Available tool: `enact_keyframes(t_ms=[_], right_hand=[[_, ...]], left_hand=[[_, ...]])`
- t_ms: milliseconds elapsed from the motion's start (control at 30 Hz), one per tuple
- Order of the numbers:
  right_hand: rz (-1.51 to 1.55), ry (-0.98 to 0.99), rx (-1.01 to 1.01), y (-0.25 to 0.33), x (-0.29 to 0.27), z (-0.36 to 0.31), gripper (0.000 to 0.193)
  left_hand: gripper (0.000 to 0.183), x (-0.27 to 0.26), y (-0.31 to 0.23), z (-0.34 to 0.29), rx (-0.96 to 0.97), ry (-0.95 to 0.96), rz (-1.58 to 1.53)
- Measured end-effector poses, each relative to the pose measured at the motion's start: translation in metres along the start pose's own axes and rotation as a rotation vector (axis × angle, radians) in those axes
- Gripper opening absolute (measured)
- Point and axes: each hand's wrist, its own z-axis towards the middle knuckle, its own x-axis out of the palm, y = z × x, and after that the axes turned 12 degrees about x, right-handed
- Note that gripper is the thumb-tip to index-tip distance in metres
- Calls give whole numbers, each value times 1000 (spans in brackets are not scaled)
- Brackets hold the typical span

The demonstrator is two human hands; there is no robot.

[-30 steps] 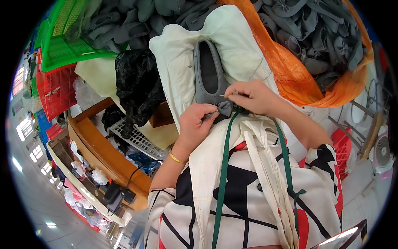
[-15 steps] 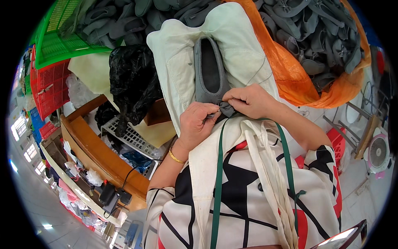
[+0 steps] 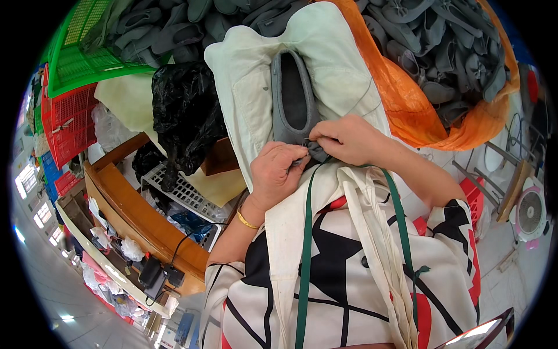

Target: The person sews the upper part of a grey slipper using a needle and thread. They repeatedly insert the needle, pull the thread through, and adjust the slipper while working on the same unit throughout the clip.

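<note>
A grey felt slipper lies on a white cloth over my lap, its opening up and its toe toward me. At the toe sits a small grey bow, partly covered by my fingers. My left hand is closed, thumb and fingers pinching the bow and slipper toe from the left. From the right, my right hand pinches a thin needle at the bow, its fingertips close to those of the left. A dark thread loops over the cloth beside the right hand.
Grey slippers are heaped beyond the cloth by a green basket. An orange sack at the right holds more. At the left are a black plastic bag, a red crate and a wooden drawer unit. A fan stands far right.
My right hand has shifted slightly left and up, over the bow. The left hand and the slipper stay nearly in place.
</note>
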Motion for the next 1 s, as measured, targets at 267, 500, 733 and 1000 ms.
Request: enact_keyframes(t_ms=[267,500,733,1000], right_hand=[[66,132,27,-7,-5,8,17],[91,139,65,-10,4,11,15],[55,75,102,17,13,17,17],[-322,-17,-51,31,-1,24,11]], left_hand=[[20,-3,-2,0,2,-5,22],[24,-1,0,-2,5,-36,33],[25,0,-3,-3,101,37,179],[27,0,-3,-6,266,111,391]])
